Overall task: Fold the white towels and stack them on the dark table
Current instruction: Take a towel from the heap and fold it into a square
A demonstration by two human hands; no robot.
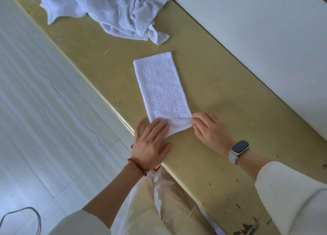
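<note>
My left hand (150, 142) lies spread flat on the folded towel's (162, 91) near corner at frame centre, pinning it to the table (230, 110), while my right hand (208, 128) pinches the other corner, ready to fold.

Counts: towels, hands, table

One folded towel (161, 91) lies at centre; one crumpled heap of towels (113, 11) at 11 o'clock, its number untellable. Two hands: left hand (150, 144), right hand (210, 130). One table (221, 93), one watch (238, 150), one bead bracelet (138, 165).

left hand (150, 144) flat, fingers spread, right hand (210, 130) fingers pinching
</note>
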